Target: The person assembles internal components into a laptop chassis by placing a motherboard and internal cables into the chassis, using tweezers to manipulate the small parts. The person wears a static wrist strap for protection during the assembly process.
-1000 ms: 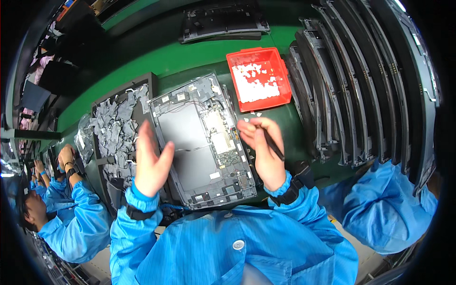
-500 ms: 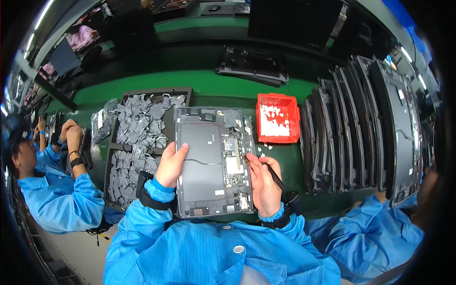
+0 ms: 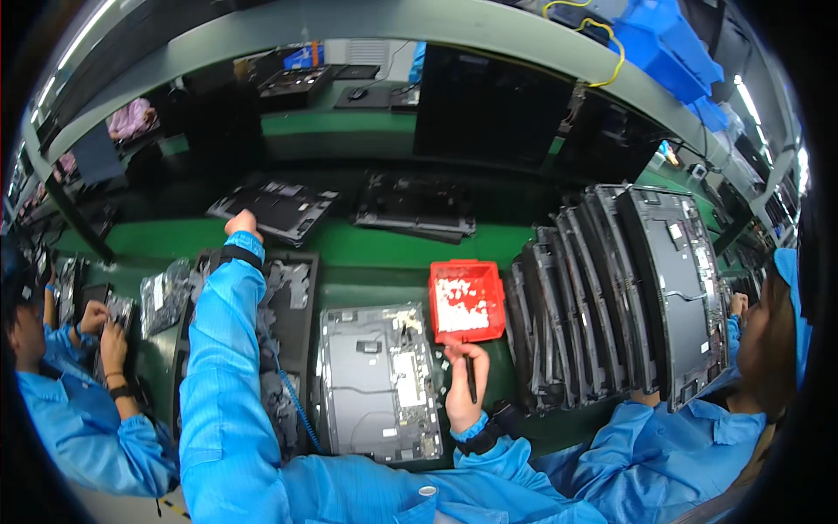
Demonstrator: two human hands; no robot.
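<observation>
My left arm stretches forward over the left side of the bench. At its end my left hand [image 3: 243, 224] grips the near edge of a dark laptop base panel [image 3: 288, 206], its fingers mostly hidden. Before me lies a similar open laptop base [image 3: 358, 393], with a black cable across it and exposed boards along its right side. Just right of that base, my right hand [image 3: 465, 393] is closed around a slim black pen-shaped tool [image 3: 472, 380]. Its fingertips are near the front of a red bin [image 3: 499, 301] holding small white pieces.
Dark trays [image 3: 305, 327] of grey scraps sit under my left arm, beside a clear plastic bag [image 3: 164, 297]. Another panel stack [image 3: 415, 205] lies farther back. Upright laptop bases [image 3: 602, 297] line the right. Co-workers [image 3: 78, 419] sit on both sides; a coiled blue cord [image 3: 297, 406] hangs near my arm.
My left hand has left the base before me and reached far forward left, where a panel now appears. That base lies on the bench. My right hand has let go of it, keeping the tool.
</observation>
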